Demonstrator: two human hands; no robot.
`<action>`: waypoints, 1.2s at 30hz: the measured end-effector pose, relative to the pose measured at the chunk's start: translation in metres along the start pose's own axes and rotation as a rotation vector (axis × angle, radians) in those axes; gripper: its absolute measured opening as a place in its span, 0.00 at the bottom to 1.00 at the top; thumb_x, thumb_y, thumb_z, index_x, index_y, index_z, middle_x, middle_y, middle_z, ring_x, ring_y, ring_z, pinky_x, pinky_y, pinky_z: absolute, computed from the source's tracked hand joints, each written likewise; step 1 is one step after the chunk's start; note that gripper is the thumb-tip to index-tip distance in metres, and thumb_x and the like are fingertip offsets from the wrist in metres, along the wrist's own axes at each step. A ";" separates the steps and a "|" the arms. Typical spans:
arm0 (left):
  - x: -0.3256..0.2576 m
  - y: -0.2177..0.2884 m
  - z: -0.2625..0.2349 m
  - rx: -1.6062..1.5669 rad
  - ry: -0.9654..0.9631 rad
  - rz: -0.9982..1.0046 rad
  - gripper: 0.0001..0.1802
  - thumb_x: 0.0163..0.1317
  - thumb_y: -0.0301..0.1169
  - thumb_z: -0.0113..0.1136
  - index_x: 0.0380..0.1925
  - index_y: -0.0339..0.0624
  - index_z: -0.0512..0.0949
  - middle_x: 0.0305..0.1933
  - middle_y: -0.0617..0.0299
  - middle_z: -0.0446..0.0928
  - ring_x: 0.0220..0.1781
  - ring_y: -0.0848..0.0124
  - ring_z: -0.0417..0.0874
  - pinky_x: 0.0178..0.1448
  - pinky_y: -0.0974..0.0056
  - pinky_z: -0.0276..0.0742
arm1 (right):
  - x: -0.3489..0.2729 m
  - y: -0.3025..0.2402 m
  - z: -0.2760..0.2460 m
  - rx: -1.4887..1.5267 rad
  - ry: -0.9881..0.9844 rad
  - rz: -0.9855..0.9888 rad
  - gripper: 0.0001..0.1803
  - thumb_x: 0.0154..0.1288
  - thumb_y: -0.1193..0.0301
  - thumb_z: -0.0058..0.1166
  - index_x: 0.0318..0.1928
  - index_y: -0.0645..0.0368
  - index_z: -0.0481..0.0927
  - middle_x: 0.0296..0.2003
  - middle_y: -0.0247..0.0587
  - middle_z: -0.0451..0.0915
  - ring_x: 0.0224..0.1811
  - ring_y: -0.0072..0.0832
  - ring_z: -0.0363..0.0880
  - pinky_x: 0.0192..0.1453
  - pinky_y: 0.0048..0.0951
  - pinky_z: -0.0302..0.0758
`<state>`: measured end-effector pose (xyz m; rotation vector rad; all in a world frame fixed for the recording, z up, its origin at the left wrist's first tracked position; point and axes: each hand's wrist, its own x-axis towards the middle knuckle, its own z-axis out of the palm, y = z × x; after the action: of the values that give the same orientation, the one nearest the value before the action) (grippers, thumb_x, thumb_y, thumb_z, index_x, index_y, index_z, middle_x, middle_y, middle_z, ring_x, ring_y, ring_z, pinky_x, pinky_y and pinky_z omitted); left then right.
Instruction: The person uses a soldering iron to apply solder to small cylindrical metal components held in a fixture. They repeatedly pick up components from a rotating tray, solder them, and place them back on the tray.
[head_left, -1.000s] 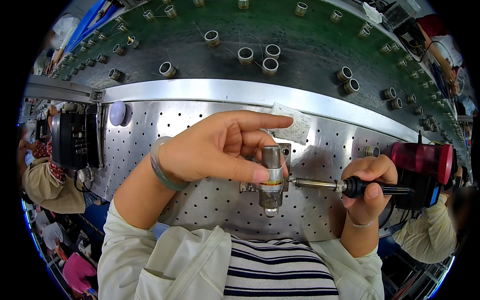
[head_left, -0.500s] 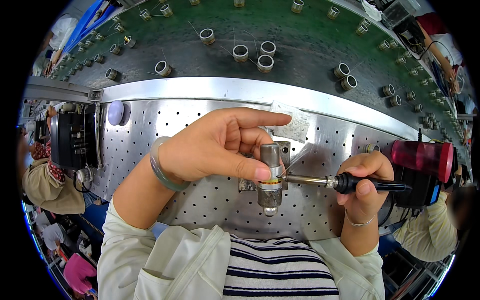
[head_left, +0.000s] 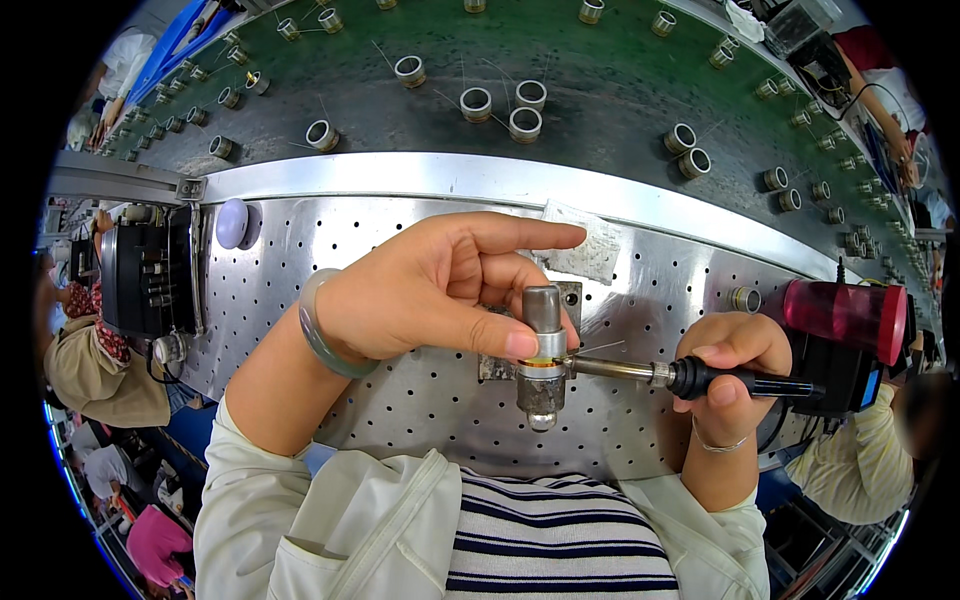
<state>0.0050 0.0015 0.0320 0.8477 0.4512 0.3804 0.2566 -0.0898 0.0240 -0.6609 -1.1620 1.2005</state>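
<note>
A silver metal ring (head_left: 551, 344) with a yellow-orange band sits around an upright metal post (head_left: 542, 308), whose rounded end (head_left: 541, 421) points toward me. My left hand (head_left: 440, 290) pinches the ring from its left side between thumb and bent fingers, index finger stretched out to the right; the fingers behind the post are partly hidden. My right hand (head_left: 735, 360) grips a soldering iron (head_left: 690, 378) by its black handle. The iron's tip lies against the ring's right side at the band. A thin wire (head_left: 605, 349) sticks out to the right of the ring.
The post stands at a metal block on a perforated metal plate (head_left: 420, 420). A whitish pad (head_left: 580, 245) lies behind it, a loose ring (head_left: 745, 299) at right. A red cylinder (head_left: 840, 318) and black box stand right, a purple knob (head_left: 232, 223) left. Several wired rings rest on a green belt (head_left: 600, 70).
The soldering iron has tipped slightly, its tip now lower and right on the ring's side. The wire lies flatter. Rings on the belt have shifted slightly left. My left hand has barely moved.
</note>
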 end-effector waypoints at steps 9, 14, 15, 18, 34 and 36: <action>-0.004 0.003 0.008 0.017 0.032 -0.003 0.44 0.46 0.15 0.65 0.65 0.32 0.54 0.41 0.44 0.78 0.38 0.74 0.81 0.40 0.77 0.77 | 0.002 0.001 0.002 -0.004 -0.045 -0.046 0.11 0.51 0.78 0.62 0.33 0.70 0.74 0.21 0.46 0.77 0.16 0.27 0.76 0.20 0.22 0.72; -0.006 0.004 0.011 -0.012 0.052 -0.008 0.45 0.46 0.14 0.64 0.65 0.32 0.53 0.42 0.45 0.78 0.39 0.73 0.81 0.42 0.76 0.79 | 0.001 -0.001 0.002 0.009 -0.006 -0.031 0.11 0.51 0.78 0.62 0.33 0.69 0.74 0.21 0.46 0.77 0.17 0.26 0.76 0.20 0.22 0.72; -0.005 0.004 0.010 -0.018 0.047 -0.009 0.45 0.46 0.14 0.64 0.65 0.32 0.54 0.42 0.45 0.77 0.39 0.73 0.81 0.42 0.76 0.79 | 0.001 -0.002 0.003 0.008 0.000 -0.021 0.11 0.51 0.78 0.62 0.33 0.69 0.74 0.21 0.45 0.77 0.17 0.26 0.76 0.20 0.22 0.72; -0.005 0.003 0.009 -0.021 0.050 -0.014 0.45 0.46 0.14 0.64 0.65 0.32 0.54 0.42 0.45 0.78 0.39 0.73 0.81 0.43 0.75 0.79 | 0.001 -0.001 0.002 0.001 -0.006 -0.007 0.12 0.51 0.77 0.62 0.33 0.69 0.73 0.21 0.45 0.77 0.17 0.26 0.76 0.20 0.22 0.73; 0.001 0.003 0.002 -0.049 0.018 -0.030 0.48 0.40 0.19 0.72 0.63 0.29 0.56 0.38 0.46 0.78 0.36 0.70 0.83 0.36 0.77 0.80 | 0.005 -0.007 0.007 0.019 0.004 -0.013 0.12 0.51 0.76 0.63 0.33 0.68 0.74 0.22 0.46 0.77 0.17 0.27 0.76 0.20 0.22 0.72; -0.001 0.005 0.005 -0.072 0.052 -0.029 0.49 0.40 0.19 0.72 0.63 0.29 0.56 0.37 0.48 0.78 0.36 0.70 0.83 0.35 0.77 0.81 | 0.007 -0.008 0.009 0.013 -0.026 -0.007 0.13 0.50 0.78 0.64 0.34 0.69 0.74 0.22 0.47 0.77 0.18 0.29 0.77 0.20 0.23 0.72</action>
<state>0.0061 0.0006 0.0391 0.7617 0.4949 0.3900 0.2512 -0.0866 0.0367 -0.6322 -1.1758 1.2125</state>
